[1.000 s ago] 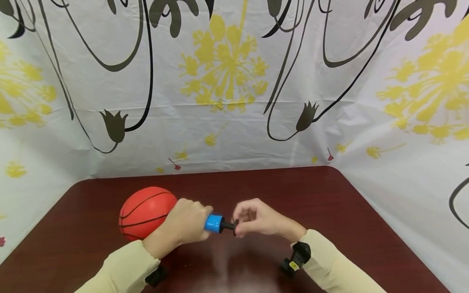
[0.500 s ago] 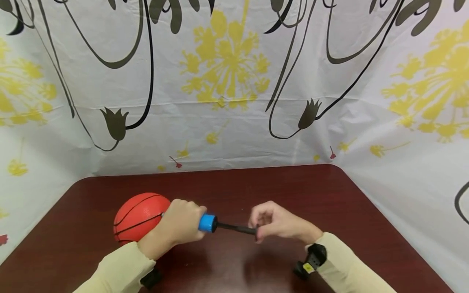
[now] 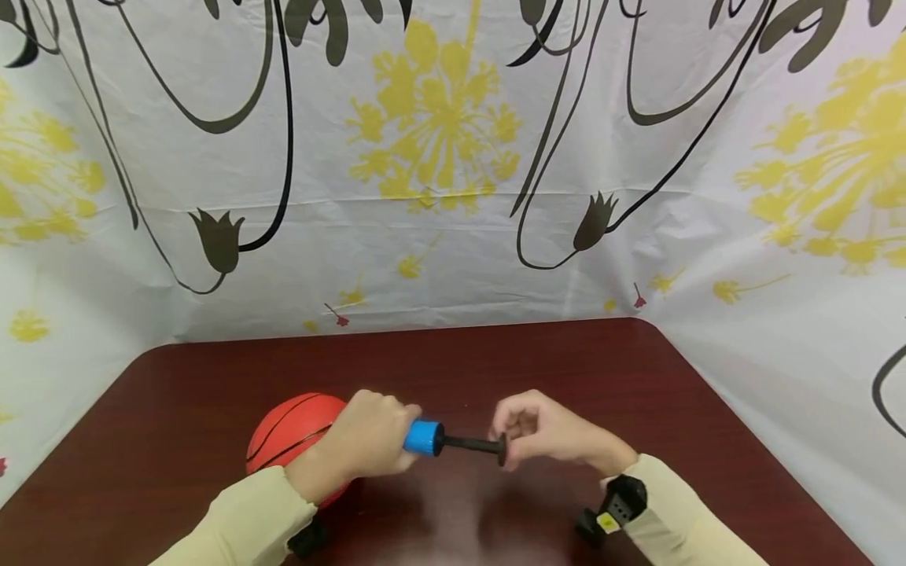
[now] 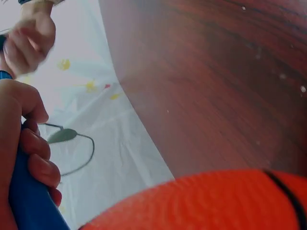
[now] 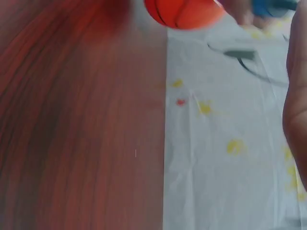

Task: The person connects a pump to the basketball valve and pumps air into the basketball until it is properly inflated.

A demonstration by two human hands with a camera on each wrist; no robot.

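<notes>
My left hand (image 3: 362,437) grips the blue barrel of a hand pump (image 3: 423,438), its fingers curled round it in the left wrist view. A black rod (image 3: 467,444) sticks out of the barrel's right end. My right hand (image 3: 548,432) holds the black handle (image 3: 502,449) at the rod's end between thumb and fingers. Behind my left hand is a red-orange ball (image 3: 290,428) with black basketball lines, partly covered by the hand and forearm. Where the pump's other end meets the ball is hidden.
Below the hands lies a dark reddish-brown table (image 3: 566,362) with rounded far corners. A white sheet (image 3: 297,299) printed with yellow flowers and grey stems hangs behind and at both sides. Each wrist wears a black camera (image 3: 626,499).
My right hand first drew the rod out to the right; since half a second ago less of the rod shows. The ball and left hand shifted left, then back right, the ball ending lower.
</notes>
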